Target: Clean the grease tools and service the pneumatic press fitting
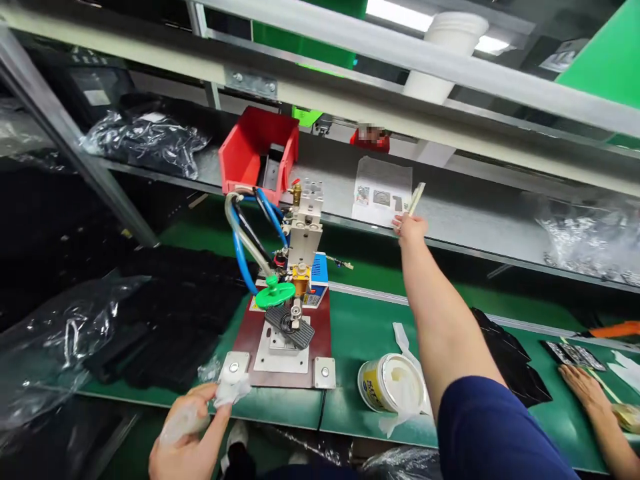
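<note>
Green bench, grey shelf above it. Risk: the pale strip is pinched only at its lower end by the right hand and could slip onto the paper sheet. The outstretched arm could also knock the open tub. The strip projects above the fingertips. The left hand is clenched on a white wad, which bulges above the thumb.

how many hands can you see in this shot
3. Left hand low in front, clutching a white wad; right hand up at the shelf, pinching a pale strip; a co-worker's hand resting on the green belt, far right. Others may be out of frame.
</note>
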Motion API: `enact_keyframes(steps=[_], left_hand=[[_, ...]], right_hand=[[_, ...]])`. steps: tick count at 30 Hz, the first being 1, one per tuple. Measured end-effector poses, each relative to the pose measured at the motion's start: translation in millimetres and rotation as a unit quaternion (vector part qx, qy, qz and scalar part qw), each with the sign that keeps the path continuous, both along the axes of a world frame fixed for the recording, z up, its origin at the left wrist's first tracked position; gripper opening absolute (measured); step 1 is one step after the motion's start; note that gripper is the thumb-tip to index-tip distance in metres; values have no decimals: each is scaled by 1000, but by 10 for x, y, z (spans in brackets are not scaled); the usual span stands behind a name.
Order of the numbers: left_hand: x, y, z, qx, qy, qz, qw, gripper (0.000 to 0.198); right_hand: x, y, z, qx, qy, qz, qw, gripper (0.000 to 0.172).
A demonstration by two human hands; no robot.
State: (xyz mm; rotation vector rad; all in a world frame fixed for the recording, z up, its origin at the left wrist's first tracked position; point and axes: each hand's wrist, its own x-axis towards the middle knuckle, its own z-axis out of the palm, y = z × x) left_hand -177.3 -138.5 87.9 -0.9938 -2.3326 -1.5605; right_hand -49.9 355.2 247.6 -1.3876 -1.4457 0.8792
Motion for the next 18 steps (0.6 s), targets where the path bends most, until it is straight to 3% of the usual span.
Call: enact_keyframes(steps=[5, 8, 13, 18], left_hand=[[167, 175, 60, 36, -25, -67, 997, 20], [200, 253, 53, 55, -20, -91, 994, 18], [16, 419, -31, 70, -47, -155, 984, 13], [-215, 643, -34, 119, -62, -237, 962, 15]], right_hand=[[549, -390, 49, 62, 75, 64, 993, 11], [976, -904, 24, 122, 71, 199, 970, 18], [1344, -2009, 84, 207, -206, 209, 933, 25], [1100, -2759, 393, 344, -364, 240, 832, 34]])
